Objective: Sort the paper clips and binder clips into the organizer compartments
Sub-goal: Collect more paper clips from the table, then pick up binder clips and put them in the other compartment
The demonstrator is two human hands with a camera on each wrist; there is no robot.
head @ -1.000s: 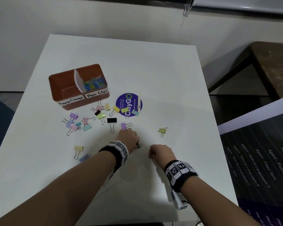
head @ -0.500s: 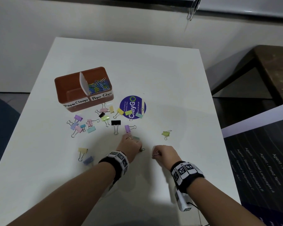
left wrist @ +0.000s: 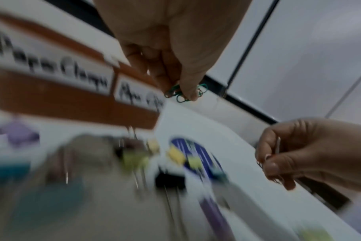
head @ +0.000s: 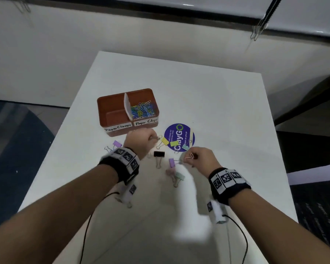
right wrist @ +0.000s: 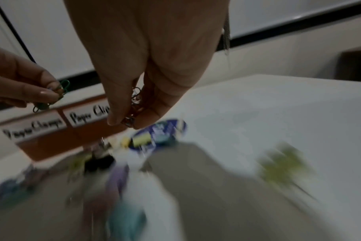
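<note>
Left hand [head: 143, 139] pinching green paper clips [left wrist: 184, 93] just before the brown organizer [head: 111, 103]; right hand [head: 200, 159] pinching reddish paper clips [right wrist: 132, 112] above scattered binder clips [head: 159, 154]; "Paper Clips" compartment [head: 141, 109] holding coloured clips.

At the top centre of the frame we see our right hand [right wrist: 146, 53] pinching a few reddish wire paper clips [right wrist: 132, 114] at its fingertips. At the left edge our left hand [right wrist: 17, 81] pinches green wire paper clips [right wrist: 58, 94]. Below them sits the brown organizer box [right wrist: 58, 143], labelled "Paper Clamps" and "Paper Clips". Blurred binder clips lie on the white table [right wrist: 278, 106].
</note>
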